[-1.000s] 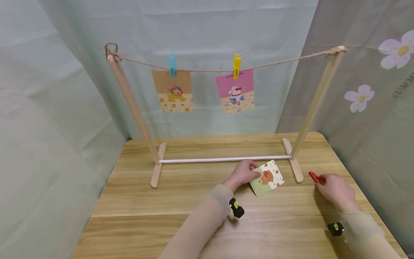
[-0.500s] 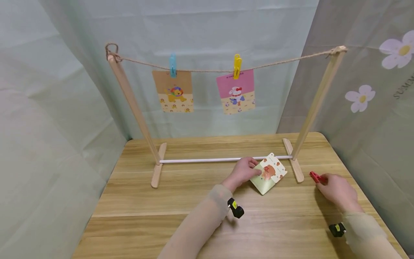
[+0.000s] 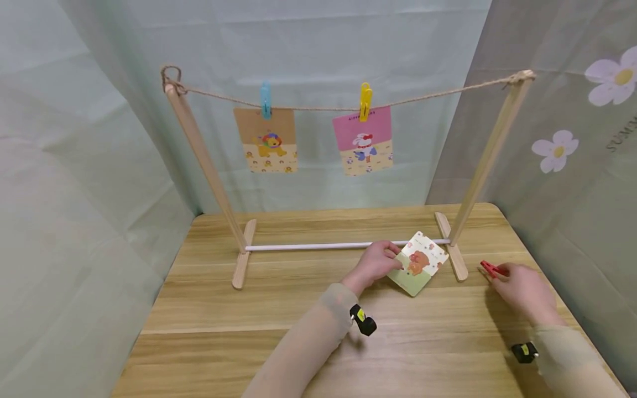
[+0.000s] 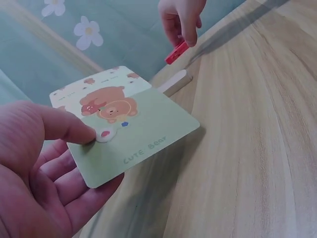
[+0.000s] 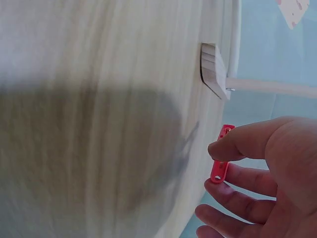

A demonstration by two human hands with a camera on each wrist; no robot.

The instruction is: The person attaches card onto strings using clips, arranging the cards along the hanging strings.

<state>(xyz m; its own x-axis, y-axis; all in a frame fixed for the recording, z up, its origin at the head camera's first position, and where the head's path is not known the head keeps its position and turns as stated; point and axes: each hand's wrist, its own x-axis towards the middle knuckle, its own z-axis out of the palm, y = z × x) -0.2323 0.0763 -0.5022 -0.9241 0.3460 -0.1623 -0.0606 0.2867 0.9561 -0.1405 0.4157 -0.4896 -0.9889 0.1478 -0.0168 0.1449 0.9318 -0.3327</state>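
Observation:
My left hand (image 3: 376, 262) pinches a green and cream card (image 3: 419, 264) with a bear on it, thumb on the printed face and fingers behind. In the left wrist view the card (image 4: 119, 124) tilts above the table, its "CUTE Bear" lettering nearest that camera. To the right, my right hand (image 3: 527, 291) holds a red clothespin (image 3: 491, 269) between thumb and fingers. The right wrist view shows the clothespin (image 5: 223, 153) under the thumb, over the table edge in that view. Card and clothespin are apart, with the rack's right foot (image 3: 452, 249) between them.
A wooden rack carries a twine line (image 3: 318, 109) between two posts. From it hang an orange lion card (image 3: 269, 146) on a blue clothespin (image 3: 266, 100) and a pink card (image 3: 363, 146) on a yellow clothespin (image 3: 365, 102). A white rod (image 3: 308, 246) joins the feet. Curtains surround the table (image 3: 224, 337).
The bear card has turned in my left hand and shifted slightly right and up, over the end of the white rod. My right hand has moved a little right with the red clothespin.

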